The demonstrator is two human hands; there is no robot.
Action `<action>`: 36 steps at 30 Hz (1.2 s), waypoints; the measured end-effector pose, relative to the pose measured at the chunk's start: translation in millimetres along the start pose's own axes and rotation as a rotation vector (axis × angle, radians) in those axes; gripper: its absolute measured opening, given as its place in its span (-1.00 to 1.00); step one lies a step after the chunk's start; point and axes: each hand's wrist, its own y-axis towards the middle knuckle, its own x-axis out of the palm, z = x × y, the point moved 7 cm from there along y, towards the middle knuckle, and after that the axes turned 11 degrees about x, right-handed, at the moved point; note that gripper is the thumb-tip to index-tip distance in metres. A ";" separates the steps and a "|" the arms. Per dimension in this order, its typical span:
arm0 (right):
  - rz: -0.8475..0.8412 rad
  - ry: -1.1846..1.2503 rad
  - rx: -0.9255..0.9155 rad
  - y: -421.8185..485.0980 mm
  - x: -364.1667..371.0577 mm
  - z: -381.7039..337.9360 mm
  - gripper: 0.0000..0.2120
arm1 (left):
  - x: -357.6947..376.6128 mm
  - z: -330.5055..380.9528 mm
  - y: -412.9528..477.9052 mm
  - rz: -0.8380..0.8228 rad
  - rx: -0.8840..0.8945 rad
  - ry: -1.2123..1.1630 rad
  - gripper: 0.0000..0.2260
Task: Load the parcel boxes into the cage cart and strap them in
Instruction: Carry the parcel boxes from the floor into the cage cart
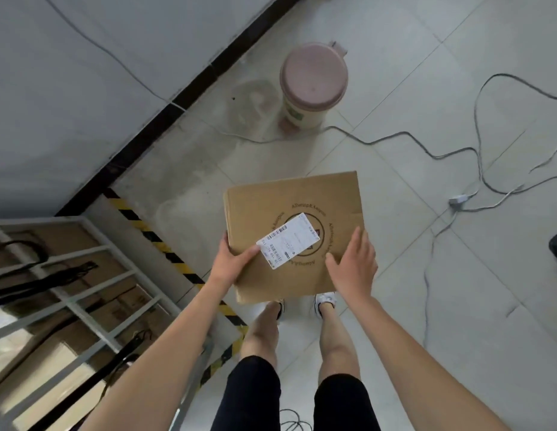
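Head view: left hand (232,262) gripped the parcel box (271,200) by its near edge, right hand (353,265) lay flat on top; the cage cart (37,222) stood beyond the left hand.

Left side's pretty much blocked: the cage cart (37,222) has white bars with black straps (31,286) draped across them and cartons (115,309) stacked inside. The cardboard parcel box (292,209) fills the middle. Far behind it a pink-lidded bin (313,85) sits near the wall, and grey cables (404,132) snake over the tiles on the right. The floor (255,163) between box and bin is open.
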 end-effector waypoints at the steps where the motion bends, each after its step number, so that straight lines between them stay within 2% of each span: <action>1: -0.021 0.056 0.039 6.8 -1.7 2.7 -0.07 | 0.3 -3.0 0.4 0.007 -0.005 -0.021 -0.01; 4: -0.225 0.335 0.161 26.5 -1.5 15.0 -0.02 | 4.0 -10.0 -4.8 0.059 -0.032 -0.050 -0.12; 6: -0.320 0.423 0.182 31.4 -5.2 20.3 -0.15 | 8.0 -11.4 -12.6 0.101 -0.035 -0.069 -0.16; 9: -0.353 0.422 0.114 28.3 -22.0 21.1 -0.43 | 11.9 -6.1 -31.6 0.163 -0.023 -0.150 -0.20; 14: -0.375 0.432 -0.098 -11.3 -85.2 -8.1 -0.54 | -10.5 18.1 -97.5 0.265 0.009 -0.222 -0.34; 17: -0.422 0.369 -0.253 -50.1 -123.8 -36.1 -0.44 | -34.8 32.7 -156.3 0.409 0.038 -0.277 -0.36; 21: -0.471 0.197 -0.459 -115.5 -164.2 -93.0 -0.09 | -77.1 48.8 -245.3 0.634 0.084 -0.440 -0.32; 25: -0.509 0.140 -0.721 -201.4 -199.7 -168.4 -0.06 | -137.7 64.1 -341.4 0.839 0.183 -0.534 -0.28; 28: -0.547 0.105 -0.927 -287.1 -213.2 -217.4 -0.03 | -190.0 57.8 -429.1 1.034 0.226 -0.572 -0.17; 30: -0.593 0.102 -1.043 -351.0 -210.2 -239.3 -0.01 | -219.4 39.6 -492.5 1.163 0.241 -0.604 -0.18; 32: -0.655 0.088 -1.134 -417.3 -194.9 -248.0 0.00 | -238.8 6.4 -555.4 1.284 0.234 -0.632 -0.28; 36: -0.787 0.003 -1.271 -544.4 -130.8 -224.2 -0.02 | -246.5 -91.2 -672.2 1.489 0.127 -0.668 -0.44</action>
